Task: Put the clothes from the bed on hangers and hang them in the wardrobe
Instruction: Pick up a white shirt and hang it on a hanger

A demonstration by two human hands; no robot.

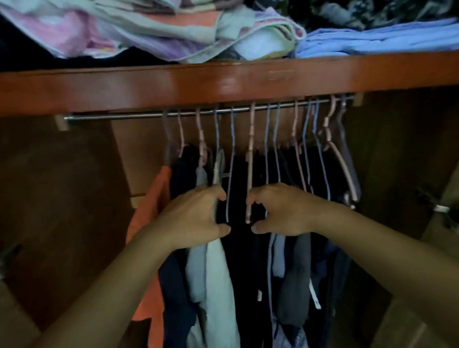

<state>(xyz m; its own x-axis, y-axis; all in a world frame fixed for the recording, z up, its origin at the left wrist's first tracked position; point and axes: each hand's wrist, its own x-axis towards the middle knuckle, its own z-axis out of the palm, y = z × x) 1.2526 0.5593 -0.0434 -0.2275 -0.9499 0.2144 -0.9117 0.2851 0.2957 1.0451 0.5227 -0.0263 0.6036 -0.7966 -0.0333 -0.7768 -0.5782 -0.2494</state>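
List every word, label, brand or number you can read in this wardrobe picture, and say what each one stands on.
None can be read.
Embossed mark on the shelf edge: too blurred to read.
Small white tag on the dark garment: too small to tell whether it bears print.
Folded clothes on the shelf, the hangers and the rail: no lettering visible.

Both fingertips (220, 196) vanish among dark hanging clothes (244, 257), each hand's grip unclear.
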